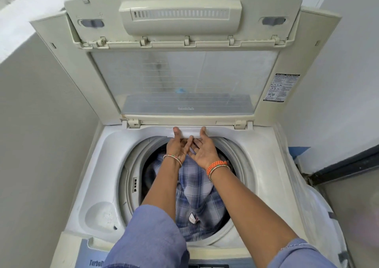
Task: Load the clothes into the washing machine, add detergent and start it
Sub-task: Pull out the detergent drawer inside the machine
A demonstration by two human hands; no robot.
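A top-loading washing machine [264, 165] stands with its lid [184, 79] raised upright. Blue and white checked clothes [196, 187] fill the drum. Both my arms reach across the drum to a small white drawer panel [189, 133] at the back rim. My left hand [178, 144] has its thumb on top of the panel and its fingers curled under it. My right hand [203, 147] grips the same panel the same way. Whether the drawer is pulled out I cannot tell.
A round recess [101, 216] sits in the machine's top at the front left. The control panel [96, 261] runs along the near edge. White walls close in on both sides. A clear plastic cover [320, 206] hangs down the right side, beside a dark door frame [344, 165].
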